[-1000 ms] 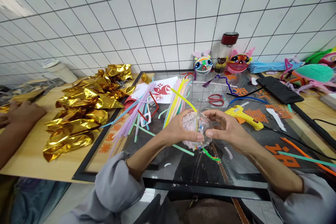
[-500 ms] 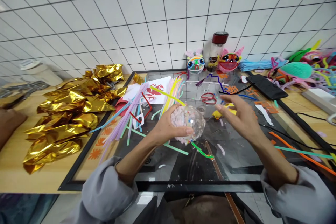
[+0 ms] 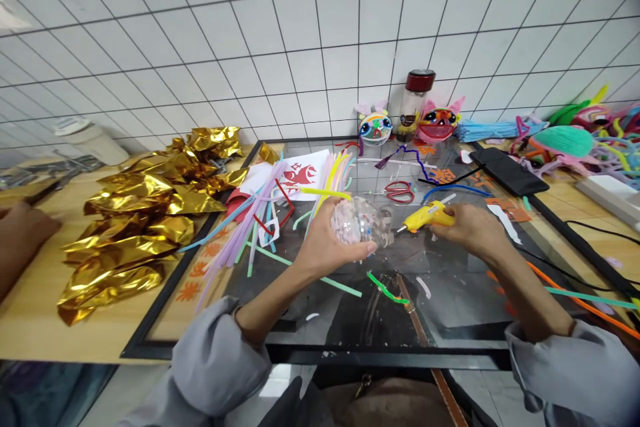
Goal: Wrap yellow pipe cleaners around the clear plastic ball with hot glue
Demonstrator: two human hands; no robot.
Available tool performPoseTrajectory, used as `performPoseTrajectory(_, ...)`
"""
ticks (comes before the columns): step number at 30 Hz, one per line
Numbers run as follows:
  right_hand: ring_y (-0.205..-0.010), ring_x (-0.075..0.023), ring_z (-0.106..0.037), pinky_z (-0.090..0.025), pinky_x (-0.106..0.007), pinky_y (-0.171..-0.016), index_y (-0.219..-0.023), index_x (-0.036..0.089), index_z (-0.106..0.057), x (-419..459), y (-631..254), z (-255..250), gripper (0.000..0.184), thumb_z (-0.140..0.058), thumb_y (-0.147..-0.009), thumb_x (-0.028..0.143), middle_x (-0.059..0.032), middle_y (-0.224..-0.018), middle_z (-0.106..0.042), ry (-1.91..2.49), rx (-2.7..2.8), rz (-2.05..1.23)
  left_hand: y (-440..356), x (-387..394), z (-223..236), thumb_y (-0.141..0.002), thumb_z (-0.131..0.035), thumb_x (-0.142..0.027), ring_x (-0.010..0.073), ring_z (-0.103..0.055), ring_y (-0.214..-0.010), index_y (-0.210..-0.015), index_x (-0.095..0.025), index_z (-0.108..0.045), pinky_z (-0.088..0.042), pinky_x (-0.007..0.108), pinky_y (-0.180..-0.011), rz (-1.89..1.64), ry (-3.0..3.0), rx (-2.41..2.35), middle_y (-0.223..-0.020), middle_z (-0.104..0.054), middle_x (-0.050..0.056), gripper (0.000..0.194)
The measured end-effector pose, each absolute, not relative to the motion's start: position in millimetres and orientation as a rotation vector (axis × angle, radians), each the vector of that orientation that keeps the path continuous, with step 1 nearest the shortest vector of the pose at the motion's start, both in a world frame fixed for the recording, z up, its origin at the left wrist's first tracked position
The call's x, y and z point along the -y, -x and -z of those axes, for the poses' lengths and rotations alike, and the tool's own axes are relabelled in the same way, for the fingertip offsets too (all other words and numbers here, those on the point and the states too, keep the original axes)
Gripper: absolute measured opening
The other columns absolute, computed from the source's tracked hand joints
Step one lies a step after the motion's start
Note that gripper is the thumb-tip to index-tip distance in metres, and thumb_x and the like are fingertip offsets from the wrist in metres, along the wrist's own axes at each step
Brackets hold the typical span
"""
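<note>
Since the clear ball (image 3: 367, 221) is cupped from its left by the left hand (image 3: 323, 237), thumb across the front and the other fingers mostly hidden, its right side is left uncovered, probably for access. That grip is curved to the ball's width and filled by it; whether the ball is resting on the dark panel (image 3: 340, 320) beneath cannot be told.

To the right of that grip, a yellow glue gun (image 3: 427, 215) is held by the handle in the right hand (image 3: 456, 225), fingers closed around it. Its nozzle is pointed left at the ball's bare side, just beside it; contact cannot be judged, nor can a trigger squeeze. The handle hold is likely used so the tip can be aimed and fingers kept off it.

A yellow strip (image 3: 323, 192) is seen behind the left hand, reaching the ball's top; attachment is unclear. Beyond the two grips, red-handled scissors (image 3: 401, 191) are laid, near enough for easy reach. Left of the left hand, lilac strips (image 3: 250, 220) are bunched, seemingly as ready stock. Below the ball, a green fuzzy piece (image 3: 384, 287) is lying loose.
</note>
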State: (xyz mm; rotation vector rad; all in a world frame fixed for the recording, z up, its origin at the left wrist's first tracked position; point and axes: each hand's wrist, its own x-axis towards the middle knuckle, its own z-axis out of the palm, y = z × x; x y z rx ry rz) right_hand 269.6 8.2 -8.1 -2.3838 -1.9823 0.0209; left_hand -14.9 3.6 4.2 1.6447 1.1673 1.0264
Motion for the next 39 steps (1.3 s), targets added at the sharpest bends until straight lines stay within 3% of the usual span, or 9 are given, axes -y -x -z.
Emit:
performPoseTrajectory(3,-0.062,-0.0271,-0.065,-0.039,-0.033,-0.053,-0.082,0.021,-0.072,-8,-272,5,0.028,-0.067,-0.068,0.045,-0.0076,-0.065,-0.069,2.257,1.818,-0.062,12,-3,1,-0.052,-0.086,-0.032,0.0313,-0.057,-0.119,-0.120,-0.018,-0.050,-0.042,0.047,-0.107,-1.077,-1.677,-1.154,-0.124,-0.060,0.011,0.079)
performPoseTrajectory(8,-0.073,-0.0253,-0.067,-0.048,-0.035,-0.061,-0.098,0.019,-0.065,3,-252,-4,0.044,-0.066,-0.070,0.054,-0.0089,-0.089,-0.071,1.735,1.304,-0.359,8,-4,7,-0.053,-0.088,-0.033,0.0303,-0.058,-0.118,-0.120,-0.019,-0.051,-0.043,0.046,-0.106,-1.119,-1.722,-1.161,-0.123,-0.060,0.010,0.077)
performPoseTrajectory(12,-0.078,-0.0232,-0.066,-0.051,-0.036,-0.070,-0.096,0.022,-0.059,7,-230,-11,0.034,-0.070,-0.071,0.045,-0.0071,-0.093,-0.069,1.480,1.346,-0.309,5,-4,12,-0.053,-0.089,-0.033,0.0309,-0.056,-0.121,-0.122,-0.020,-0.053,-0.040,0.046,-0.109,-1.139,-1.803,-1.158,-0.126,-0.061,0.010,0.078)
performPoseTrajectory(20,-0.084,-0.0285,-0.066,-0.049,-0.041,-0.076,-0.099,0.022,-0.057,-2,-211,-24,0.032,-0.067,-0.073,0.036,-0.0121,-0.095,-0.068,1.493,1.533,0.134,7,-3,15,-0.053,-0.090,-0.035,0.0323,-0.055,-0.124,-0.122,-0.022,-0.057,-0.039,0.047,-0.112,-1.156,-1.784,-1.162,-0.131,-0.059,0.010,0.078)
performPoseTrajectory(28,-0.068,-0.0216,-0.064,-0.049,-0.033,-0.060,-0.092,0.023,-0.054,5,-204,-3,0.026,-0.066,-0.073,0.038,-0.0052,-0.082,-0.069,1.397,1.511,0.462,6,-2,16,-0.053,-0.088,-0.031,0.0322,-0.054,-0.124,-0.114,-0.025,-0.060,-0.041,0.049,-0.110,-1.214,-1.945,-1.084,-0.128,-0.062,0.007,0.067)
performPoseTrajectory(39,-0.066,-0.0199,-0.062,-0.049,-0.033,-0.060,-0.092,0.022,-0.055,2,-206,1,0.027,-0.067,-0.075,0.039,-0.0049,-0.082,-0.068,1.415,1.515,0.412,4,0,16,-0.054,-0.088,-0.033,0.0321,-0.057,-0.122,-0.122,-0.023,-0.056,-0.042,0.050,-0.110,-1.212,-1.918,-1.103,-0.130,-0.060,0.009,0.075)
